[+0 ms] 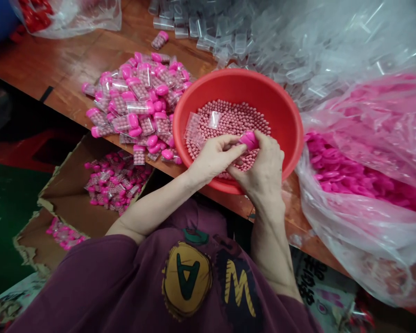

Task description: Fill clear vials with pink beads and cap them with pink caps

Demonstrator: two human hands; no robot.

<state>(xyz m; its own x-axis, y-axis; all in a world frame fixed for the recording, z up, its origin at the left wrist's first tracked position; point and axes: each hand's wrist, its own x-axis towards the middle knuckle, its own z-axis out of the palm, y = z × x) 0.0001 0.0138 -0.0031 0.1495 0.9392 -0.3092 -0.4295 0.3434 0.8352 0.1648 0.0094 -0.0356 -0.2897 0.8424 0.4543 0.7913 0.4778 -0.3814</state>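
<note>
Over the red bowl (291,120), both hands meet at a small bright pink cap (248,139). My left hand (215,157) comes from the left with thumb and forefinger closed at the cap's left end. My right hand (265,171) curls round the cap's right side, fingertips on it. Whether a clear container is under the cap is hidden by the fingers. Beneath the hands, the bowl holds many small dusty-pink beads (235,113). Clear containers (214,120) lie on the beads, towards the bowl's left side.
Filled, pink-capped containers (138,92) are heaped left of the bowl on the wooden table (72,60). More lie in a cardboard box (69,180) below the table edge. Clear empty containers (241,41) pile up behind. A plastic bag (333,231) of pink caps stands at right.
</note>
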